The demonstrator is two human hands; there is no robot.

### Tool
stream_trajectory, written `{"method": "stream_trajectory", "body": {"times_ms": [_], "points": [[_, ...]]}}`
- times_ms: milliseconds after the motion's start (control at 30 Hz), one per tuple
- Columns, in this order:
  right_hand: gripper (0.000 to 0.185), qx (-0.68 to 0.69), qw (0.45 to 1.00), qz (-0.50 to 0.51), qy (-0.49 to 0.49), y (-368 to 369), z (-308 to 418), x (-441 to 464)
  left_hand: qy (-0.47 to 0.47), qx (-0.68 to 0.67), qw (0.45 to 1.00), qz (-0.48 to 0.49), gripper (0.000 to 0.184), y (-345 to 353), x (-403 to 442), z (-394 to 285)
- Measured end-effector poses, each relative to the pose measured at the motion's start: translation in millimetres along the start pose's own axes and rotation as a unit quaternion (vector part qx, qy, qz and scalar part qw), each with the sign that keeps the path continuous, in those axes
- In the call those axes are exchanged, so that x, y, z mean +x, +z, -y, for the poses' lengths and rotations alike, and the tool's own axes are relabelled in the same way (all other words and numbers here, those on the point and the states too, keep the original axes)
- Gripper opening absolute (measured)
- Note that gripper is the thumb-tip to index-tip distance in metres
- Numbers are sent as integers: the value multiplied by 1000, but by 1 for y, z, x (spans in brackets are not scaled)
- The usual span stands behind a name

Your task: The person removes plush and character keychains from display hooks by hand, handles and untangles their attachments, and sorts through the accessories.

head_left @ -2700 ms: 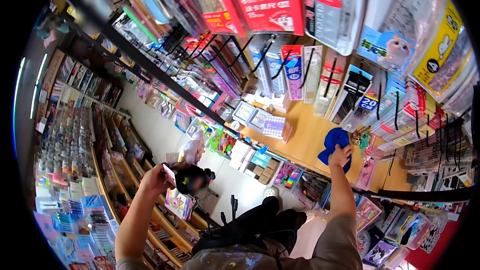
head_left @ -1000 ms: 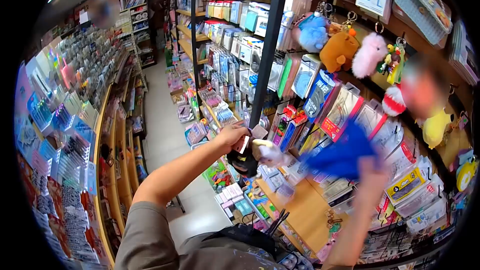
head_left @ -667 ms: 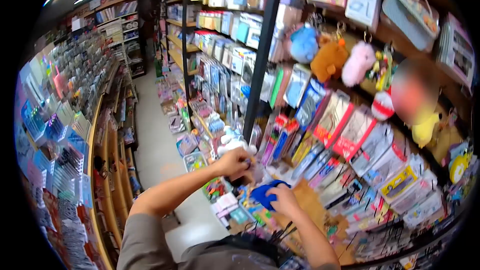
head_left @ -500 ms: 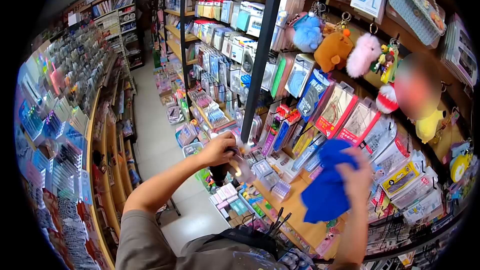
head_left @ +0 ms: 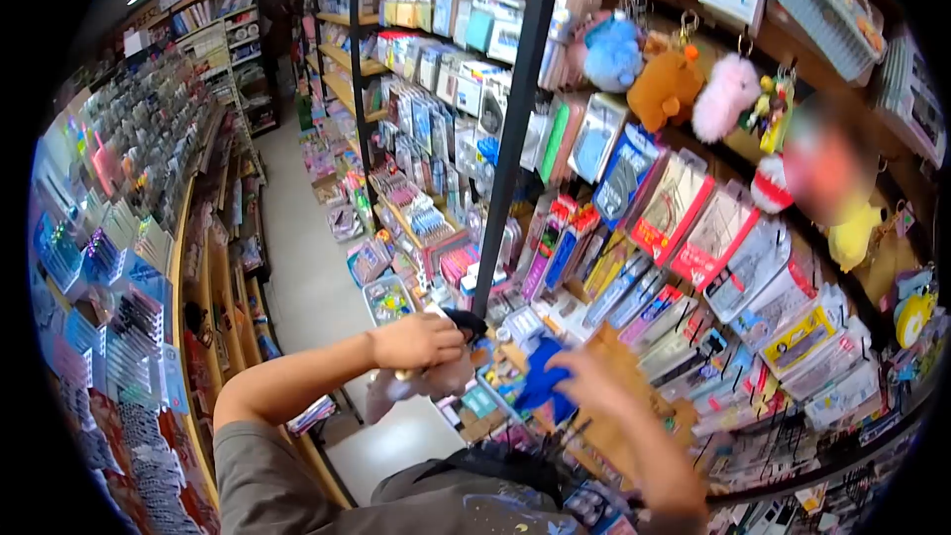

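Observation:
My left hand (head_left: pixel 421 341) is closed around the top of a soft greyish-pink item (head_left: pixel 448 374) with a black part (head_left: pixel 466 322) beside the fingers. Its exact kind is not clear. A bright blue cloth (head_left: pixel 544 376) hangs from the fingers of my right hand (head_left: pixel 594 382), which is smeared by motion. The cloth is bunched and apart from the item in my left hand. Both hands are in front of the shelf, low and near my body.
A black shelf post (head_left: pixel 515 129) rises just beyond my hands. Packaged stationery (head_left: pixel 674 223) hangs on hooks at the right, below plush keychains (head_left: pixel 664 89). A wooden shelf board (head_left: pixel 634 376) lies under my right arm. Another display rack (head_left: pixel 109 267) lines the left of the aisle (head_left: pixel 297 267).
My right hand has moved left and slightly down with the blue cloth, closer to my left hand. The cloth now looks more bunched. My left hand has shifted a little left and down.

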State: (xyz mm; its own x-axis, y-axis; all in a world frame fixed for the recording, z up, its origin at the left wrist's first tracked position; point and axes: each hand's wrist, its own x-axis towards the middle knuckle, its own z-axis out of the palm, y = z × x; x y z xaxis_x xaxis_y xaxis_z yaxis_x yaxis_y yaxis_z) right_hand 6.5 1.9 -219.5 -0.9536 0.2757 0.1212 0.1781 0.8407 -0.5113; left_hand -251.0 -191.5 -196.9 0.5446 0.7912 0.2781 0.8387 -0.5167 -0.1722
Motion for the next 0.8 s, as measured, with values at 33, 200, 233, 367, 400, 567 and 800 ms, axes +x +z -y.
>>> {"method": "stream_trajectory", "body": {"times_ms": [33, 200, 233, 367, 400, 567, 800], "points": [[25, 0, 998, -41, 38, -38, 7, -3, -21, -13, 1000, 3, 18, -5, -5, 1], [35, -293, 810, -490, 132, -177, 65, -62, -74, 16, 995, -58, 21, -6, -23, 2], [34, -27, 733, -670, 120, -185, 85, -71, -77, 17, 994, -81, 22, -10, -22, 2], [38, -110, 650, -750, -47, -103, 63, -44, -96, 27, 990, -104, 23, -23, -9, 11], [39, -163, 818, -550, -39, -56, 40, -20, -118, 28, 988, -92, 23, -27, -7, 14], [46, -111, 983, 125, 80, 16, -31, -7, -199, 46, 974, -95, 24, -31, -15, 44], [42, 296, 657, -693, 32, -191, 91, -77, -286, 50, 947, -136, 23, -36, -22, 64]]}}
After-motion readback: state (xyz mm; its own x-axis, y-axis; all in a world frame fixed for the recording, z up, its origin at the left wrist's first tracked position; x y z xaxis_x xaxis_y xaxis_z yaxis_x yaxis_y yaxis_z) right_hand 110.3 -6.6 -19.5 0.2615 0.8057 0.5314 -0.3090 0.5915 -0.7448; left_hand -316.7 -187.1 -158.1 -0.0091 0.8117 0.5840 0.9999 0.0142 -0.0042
